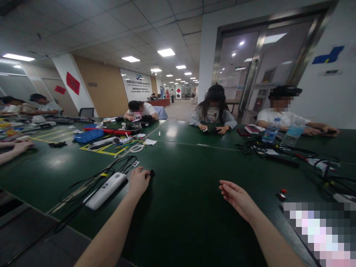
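My left hand (139,181) is closed on a small black object (152,173) at its fingertips; its exact kind is too small to make out. That hand is low over the green table (178,207), just right of a white power strip (107,191) marked with a 2. Off to the right, my right hand (236,196) hovers above the tabletop with its fingers stretched out and thumb apart, holding nothing.
Black cables (91,178) run around the power strip. A blue basket (88,136) and white cable coil (137,148) lie farther left. Two bottles, one a water bottle (271,130), stand at right near a small red-and-black item (282,194). Several people sit around.
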### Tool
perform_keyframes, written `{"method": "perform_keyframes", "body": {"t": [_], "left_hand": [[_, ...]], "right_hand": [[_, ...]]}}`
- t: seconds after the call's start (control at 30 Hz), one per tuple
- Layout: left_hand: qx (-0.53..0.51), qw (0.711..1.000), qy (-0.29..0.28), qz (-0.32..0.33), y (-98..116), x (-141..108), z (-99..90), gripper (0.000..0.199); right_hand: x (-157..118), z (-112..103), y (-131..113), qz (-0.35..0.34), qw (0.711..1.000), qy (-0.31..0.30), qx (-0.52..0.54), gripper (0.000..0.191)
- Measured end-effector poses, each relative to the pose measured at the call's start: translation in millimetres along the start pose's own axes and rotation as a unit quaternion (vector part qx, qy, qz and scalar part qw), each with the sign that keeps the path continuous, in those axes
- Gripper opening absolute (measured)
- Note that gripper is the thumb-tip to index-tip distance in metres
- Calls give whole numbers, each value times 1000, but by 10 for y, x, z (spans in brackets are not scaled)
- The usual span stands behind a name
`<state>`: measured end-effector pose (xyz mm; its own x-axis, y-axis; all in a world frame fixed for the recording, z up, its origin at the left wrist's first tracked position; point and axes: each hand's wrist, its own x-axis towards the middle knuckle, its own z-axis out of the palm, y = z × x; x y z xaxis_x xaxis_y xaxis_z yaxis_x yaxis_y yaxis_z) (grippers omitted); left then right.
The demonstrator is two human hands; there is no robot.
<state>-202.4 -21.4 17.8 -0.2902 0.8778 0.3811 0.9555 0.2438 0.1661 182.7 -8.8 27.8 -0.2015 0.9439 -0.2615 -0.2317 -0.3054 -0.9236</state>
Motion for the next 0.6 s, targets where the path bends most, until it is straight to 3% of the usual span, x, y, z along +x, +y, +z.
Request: {"method": "perform_keyframes", "body": {"t": [0.6], "left_hand": [[-101,990,-84,-42,-70,36,24,34]], "right_hand": [[3,-24,19,-9,1000,-13,3,24]]}}
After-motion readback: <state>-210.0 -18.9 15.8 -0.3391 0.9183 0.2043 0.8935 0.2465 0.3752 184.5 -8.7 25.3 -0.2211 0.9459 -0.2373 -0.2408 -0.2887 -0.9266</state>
